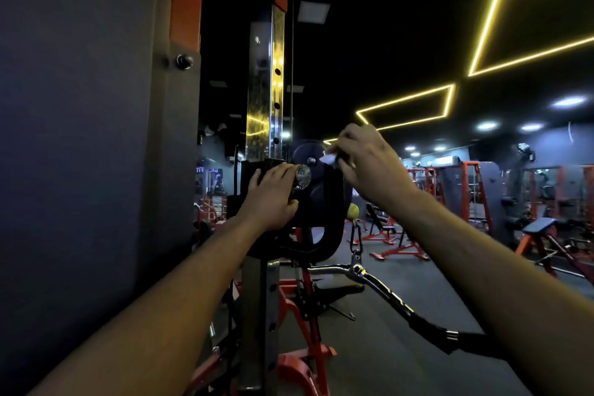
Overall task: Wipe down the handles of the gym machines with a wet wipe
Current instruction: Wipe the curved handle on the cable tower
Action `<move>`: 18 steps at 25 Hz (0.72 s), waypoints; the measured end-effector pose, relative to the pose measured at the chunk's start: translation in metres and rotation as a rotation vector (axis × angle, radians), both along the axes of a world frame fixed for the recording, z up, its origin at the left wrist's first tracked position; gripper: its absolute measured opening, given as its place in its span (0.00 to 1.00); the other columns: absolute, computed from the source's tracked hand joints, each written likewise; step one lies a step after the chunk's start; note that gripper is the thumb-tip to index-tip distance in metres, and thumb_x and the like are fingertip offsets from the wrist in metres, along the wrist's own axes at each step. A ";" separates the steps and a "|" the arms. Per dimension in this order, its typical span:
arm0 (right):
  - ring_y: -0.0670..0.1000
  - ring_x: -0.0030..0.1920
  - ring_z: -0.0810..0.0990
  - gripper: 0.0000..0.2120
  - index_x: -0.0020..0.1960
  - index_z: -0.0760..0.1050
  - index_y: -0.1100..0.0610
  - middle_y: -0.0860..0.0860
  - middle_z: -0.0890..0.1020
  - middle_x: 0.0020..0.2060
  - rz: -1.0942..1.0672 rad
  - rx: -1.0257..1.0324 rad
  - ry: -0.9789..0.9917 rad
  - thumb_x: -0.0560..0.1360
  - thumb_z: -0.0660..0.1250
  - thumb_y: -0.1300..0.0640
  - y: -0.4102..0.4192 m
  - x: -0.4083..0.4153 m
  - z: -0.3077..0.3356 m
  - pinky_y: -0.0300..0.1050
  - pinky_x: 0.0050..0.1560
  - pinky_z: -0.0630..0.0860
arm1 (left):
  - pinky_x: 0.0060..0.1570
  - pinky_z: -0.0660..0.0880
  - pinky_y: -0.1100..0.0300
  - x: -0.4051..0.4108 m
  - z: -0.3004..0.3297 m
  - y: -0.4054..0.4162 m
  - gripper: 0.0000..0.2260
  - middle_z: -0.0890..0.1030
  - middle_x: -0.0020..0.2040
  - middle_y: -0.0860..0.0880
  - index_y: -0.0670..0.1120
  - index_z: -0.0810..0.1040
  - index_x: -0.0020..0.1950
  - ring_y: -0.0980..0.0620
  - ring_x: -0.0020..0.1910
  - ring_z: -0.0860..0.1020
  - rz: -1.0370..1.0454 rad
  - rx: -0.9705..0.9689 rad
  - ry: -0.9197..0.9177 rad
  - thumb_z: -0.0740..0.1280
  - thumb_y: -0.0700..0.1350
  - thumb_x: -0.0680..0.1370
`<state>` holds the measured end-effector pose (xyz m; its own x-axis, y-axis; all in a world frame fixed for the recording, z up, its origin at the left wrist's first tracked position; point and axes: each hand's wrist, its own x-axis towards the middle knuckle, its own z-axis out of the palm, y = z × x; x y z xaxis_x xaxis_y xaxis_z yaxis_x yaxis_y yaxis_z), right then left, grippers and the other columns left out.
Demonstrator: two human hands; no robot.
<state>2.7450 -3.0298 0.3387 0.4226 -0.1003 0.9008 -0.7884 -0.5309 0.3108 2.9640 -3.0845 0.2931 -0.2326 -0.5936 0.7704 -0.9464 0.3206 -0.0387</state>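
My left hand (271,194) grips the black sliding pulley carriage (316,219) of a cable machine, fingers curled by its round chrome knob (302,175). My right hand (366,161) is raised just right of the carriage's black pulley wheel (303,153) and pinches a small white wet wipe (329,158) against that wheel's edge. Below the carriage a curved black bar handle (395,299) hangs from a chain and carabiner (356,244).
A chrome upright with adjustment holes (273,80) rises above the carriage. A dark padded panel (80,138) fills the left. Red frame legs (299,315) stand at the base. Red benches and racks (543,235) fill the gym floor on the right.
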 end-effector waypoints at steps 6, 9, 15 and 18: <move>0.52 0.55 0.77 0.11 0.55 0.83 0.55 0.52 0.81 0.55 -0.002 0.155 0.140 0.76 0.69 0.65 -0.004 0.006 0.041 0.47 0.56 0.75 | 0.80 0.42 0.43 -0.001 0.004 0.004 0.33 0.54 0.83 0.49 0.47 0.51 0.83 0.48 0.82 0.51 -0.016 0.044 0.012 0.64 0.45 0.82; 0.49 0.42 0.81 0.12 0.51 0.85 0.52 0.49 0.84 0.46 0.140 0.495 -0.076 0.79 0.66 0.66 -0.005 -0.003 0.050 0.49 0.42 0.77 | 0.80 0.38 0.43 -0.003 -0.002 0.001 0.35 0.52 0.83 0.49 0.47 0.49 0.84 0.50 0.82 0.49 -0.048 0.063 0.046 0.65 0.43 0.81; 0.45 0.29 0.74 0.09 0.43 0.81 0.66 0.54 0.80 0.33 0.166 0.553 -0.458 0.78 0.68 0.61 -0.009 -0.007 0.012 0.40 0.30 0.72 | 0.80 0.38 0.43 -0.006 0.007 -0.001 0.41 0.46 0.83 0.48 0.45 0.44 0.84 0.47 0.83 0.45 -0.004 0.192 0.024 0.67 0.41 0.79; 0.41 0.35 0.78 0.04 0.45 0.82 0.57 0.47 0.81 0.37 0.208 0.481 -0.494 0.78 0.70 0.60 0.011 -0.004 0.009 0.29 0.31 0.71 | 0.79 0.38 0.45 -0.008 0.004 -0.001 0.42 0.44 0.84 0.49 0.46 0.43 0.84 0.46 0.82 0.46 -0.054 0.223 0.084 0.68 0.39 0.78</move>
